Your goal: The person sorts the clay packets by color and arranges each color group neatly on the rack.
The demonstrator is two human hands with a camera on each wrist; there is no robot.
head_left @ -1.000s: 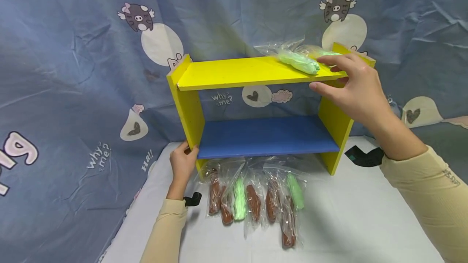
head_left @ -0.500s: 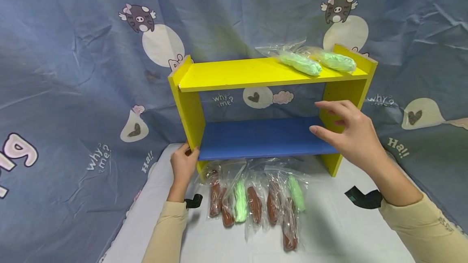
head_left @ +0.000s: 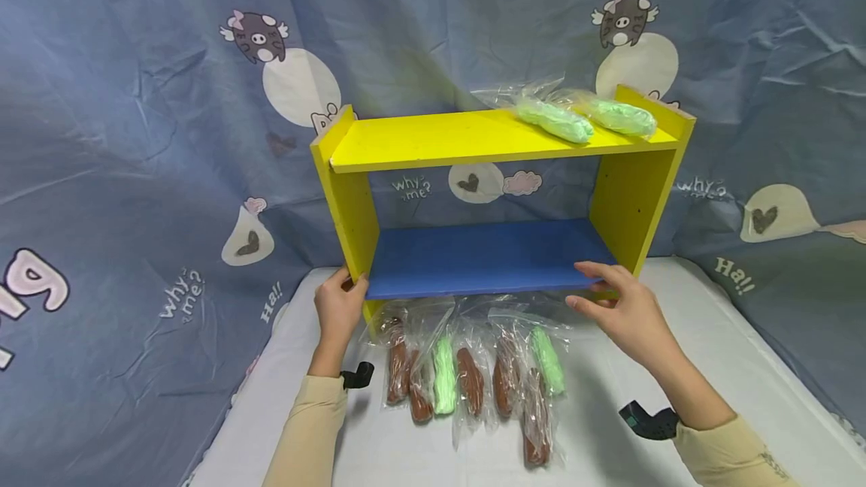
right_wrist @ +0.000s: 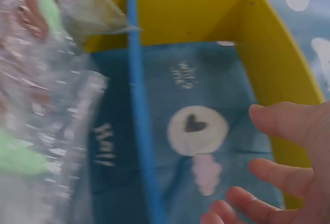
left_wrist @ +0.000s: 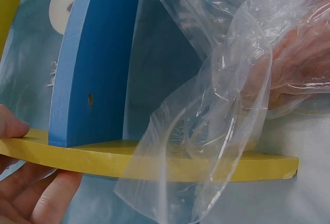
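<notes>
Here's the left hand grasping the left panel of the yellow-and-blue rack, and any tug from that grip could shift the whole thing. Up on the yellow top shelf, one bagged green bundle lies with its end right by the front edge, a second bagged bundle just to its right; a jolt might tip the first one off, and slick plastic won't help. Across on the other side, the right hand has its grip released, fingers around nothing, in front of the blue shelf. Whether a fingertip touches that edge, I can't tell, but a rise from there could knock the board. And look at the bench: brown bundles and two green bundles in clear bags, side by side at the foot of the rack. They're crowded, plastic over plastic, so pinching one could drag a neighbour along. The front brown bundle juts out, where a low sleeve could nudge it. Over left, a loose bag end hangs across the panel's foot, ready to snag if the rack shifts!
</notes>
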